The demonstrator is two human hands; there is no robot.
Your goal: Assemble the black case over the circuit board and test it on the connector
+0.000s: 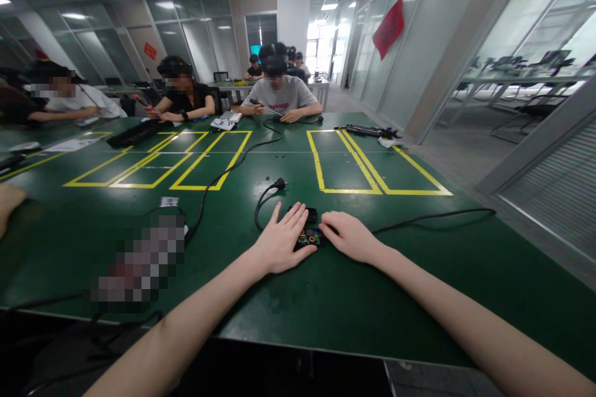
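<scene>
An opened black power adapter (311, 239), its circuit board and small coloured parts exposed, lies on the green table between my hands. A black casing piece (311, 216) shows just behind the board. My left hand (284, 240) lies over the adapter's left side, fingers stretched out and thumb along the near edge, covering part of it. At the right edge my right hand (349, 236) has its fingers curled in and pressed together; what they grip, if anything, is hidden. A black cord with a plug (279, 184) curves out behind my left hand, and another cord (428, 219) runs off to the right.
Yellow tape outlines (349, 191) mark the table (261, 298). A blurred-out object (144, 260) lies at left beside a long black cable (200, 217). Black tool-like items (367, 131) lie at the far right. Several people sit across the table, one person (279, 96) straight ahead.
</scene>
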